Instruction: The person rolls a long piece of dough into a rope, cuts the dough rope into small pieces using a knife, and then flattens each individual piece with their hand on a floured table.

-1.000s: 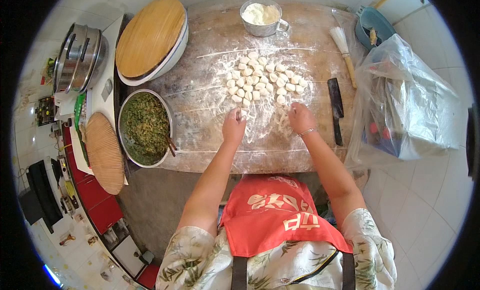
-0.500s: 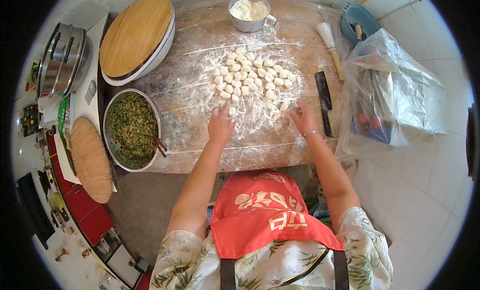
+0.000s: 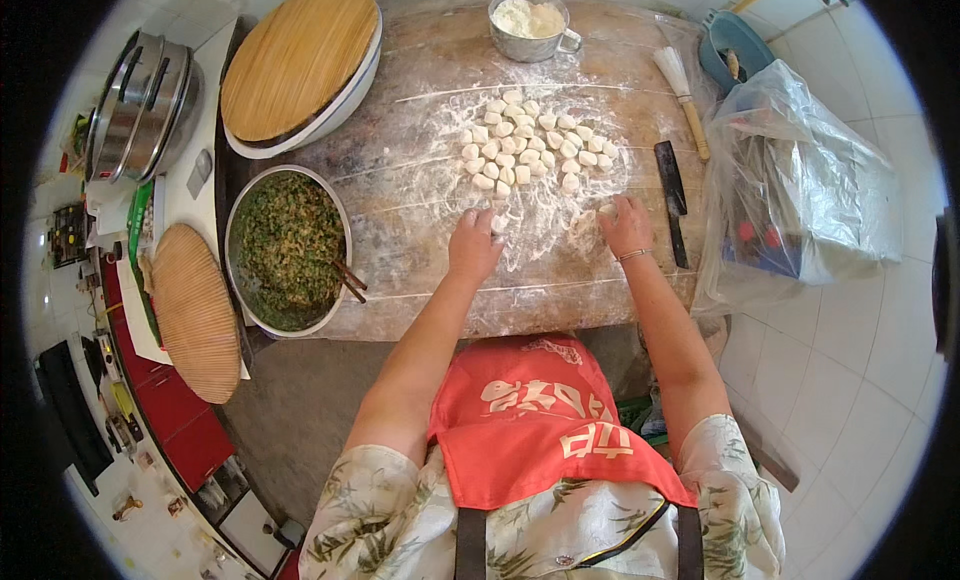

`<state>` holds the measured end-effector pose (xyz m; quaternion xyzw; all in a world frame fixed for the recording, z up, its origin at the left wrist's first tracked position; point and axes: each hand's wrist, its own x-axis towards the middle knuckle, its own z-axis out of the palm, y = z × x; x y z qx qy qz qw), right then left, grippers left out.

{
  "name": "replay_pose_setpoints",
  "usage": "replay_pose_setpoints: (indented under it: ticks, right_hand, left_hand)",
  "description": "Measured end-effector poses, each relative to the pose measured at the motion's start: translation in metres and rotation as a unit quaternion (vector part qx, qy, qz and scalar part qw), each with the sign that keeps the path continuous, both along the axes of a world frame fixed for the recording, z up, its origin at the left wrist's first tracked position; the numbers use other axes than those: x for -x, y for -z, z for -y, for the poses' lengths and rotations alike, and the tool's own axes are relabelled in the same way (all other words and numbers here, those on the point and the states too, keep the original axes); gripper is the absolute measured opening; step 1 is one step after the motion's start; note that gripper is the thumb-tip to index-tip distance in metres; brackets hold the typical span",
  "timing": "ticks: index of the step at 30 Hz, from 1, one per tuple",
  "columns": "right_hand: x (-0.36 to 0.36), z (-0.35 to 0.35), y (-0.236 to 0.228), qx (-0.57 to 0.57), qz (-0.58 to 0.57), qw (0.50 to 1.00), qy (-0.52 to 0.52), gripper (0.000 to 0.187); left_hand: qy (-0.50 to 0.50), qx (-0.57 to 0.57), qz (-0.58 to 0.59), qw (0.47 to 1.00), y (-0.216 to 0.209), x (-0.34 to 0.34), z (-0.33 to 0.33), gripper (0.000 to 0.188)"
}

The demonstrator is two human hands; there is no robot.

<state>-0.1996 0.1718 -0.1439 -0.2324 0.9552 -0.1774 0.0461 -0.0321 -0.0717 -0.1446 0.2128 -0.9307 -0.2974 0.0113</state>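
Small cut pieces of white dough (image 3: 527, 145) lie in a loose cluster on the floured wooden board (image 3: 400, 220). Near the cluster's front left, my left hand (image 3: 475, 246) is low over the board, its fingers curled and closed about a single dough piece (image 3: 499, 223). My right hand (image 3: 627, 228) bends its fingers around another dough piece (image 3: 606, 211) at the front right of the cluster, covering much of it. A bracelet circles my right wrist. To the right of that hand lies a black cleaver (image 3: 672, 202).
A steel bowl of chopped green filling (image 3: 285, 250) with chopsticks (image 3: 349, 280) stands left. Behind it is a white basin (image 3: 362, 75) under a round wooden lid (image 3: 300, 60). A flour cup (image 3: 527, 45) sits at the back; a brush (image 3: 683, 100) and plastic-covered box (image 3: 800, 180) are right.
My right hand has reached the loose dough piece and closed its fingers on it. The left hand remains at its dough piece. The whole view has shifted slightly.
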Motion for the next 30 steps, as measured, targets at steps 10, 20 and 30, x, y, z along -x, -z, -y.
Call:
replay_pose_setpoints:
  ticks: [10, 20, 30]
  right_hand:
    - [0.005, -0.018, -0.005, -0.032, 0.112, 0.992, 0.052, 0.041]
    - [0.026, -0.032, 0.004, 0.024, 0.173, 0.981, -0.087, 0.042]
    - [0.039, -0.059, -0.02, 0.008, 0.24, 0.962, -0.126, 0.055]
  left_hand:
    - [-0.044, -0.022, 0.116, 0.992, -0.022, 0.01, -0.008, 0.053]
    - [-0.141, -0.031, 0.082, 0.986, 0.015, 0.011, -0.026, 0.041]
    - [-0.196, -0.085, 0.074, 0.974, 0.004, -0.001, -0.039, 0.059]
